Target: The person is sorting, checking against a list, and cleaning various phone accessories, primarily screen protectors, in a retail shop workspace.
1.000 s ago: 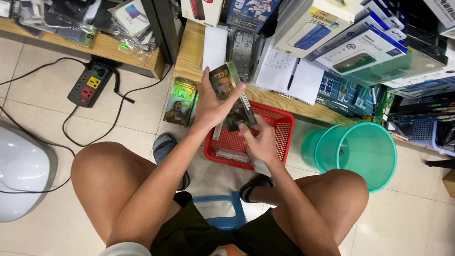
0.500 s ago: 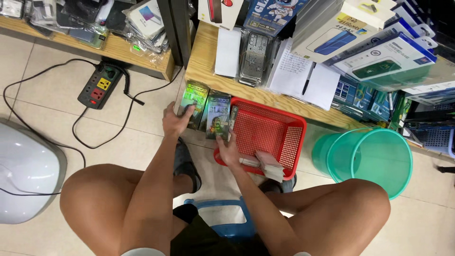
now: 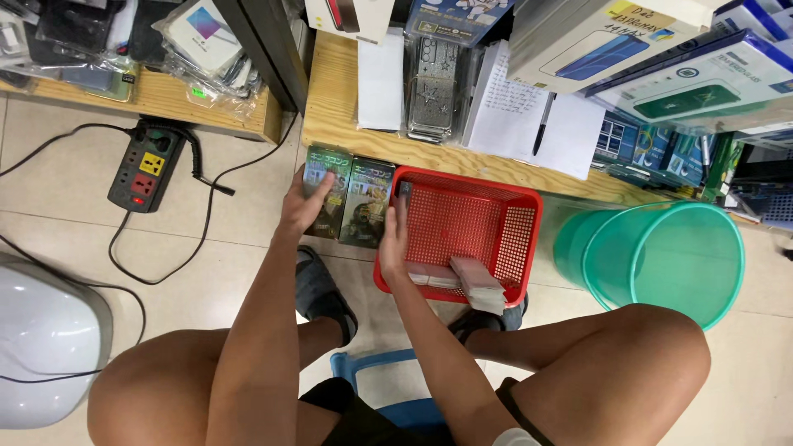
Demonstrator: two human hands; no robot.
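A red mesh basket [image 3: 462, 219] sits on the tiled floor at the centre of the frame, holding a few flat pale packets [image 3: 475, 278] along its lower edge; to its right lies a green plastic bin [image 3: 661, 256], tipped toward the camera, its contents not discernible. Just left of the basket, 2 dark green packets stand side by side against the wooden shelf [image 3: 330, 99]. The left hand [image 3: 304, 202] wraps its fingers over the left packet [image 3: 325, 192], grasping it. The right hand [image 3: 393, 239] rests with fingers extended along the right edge of the right packet [image 3: 366, 201], touching the basket's left wall.
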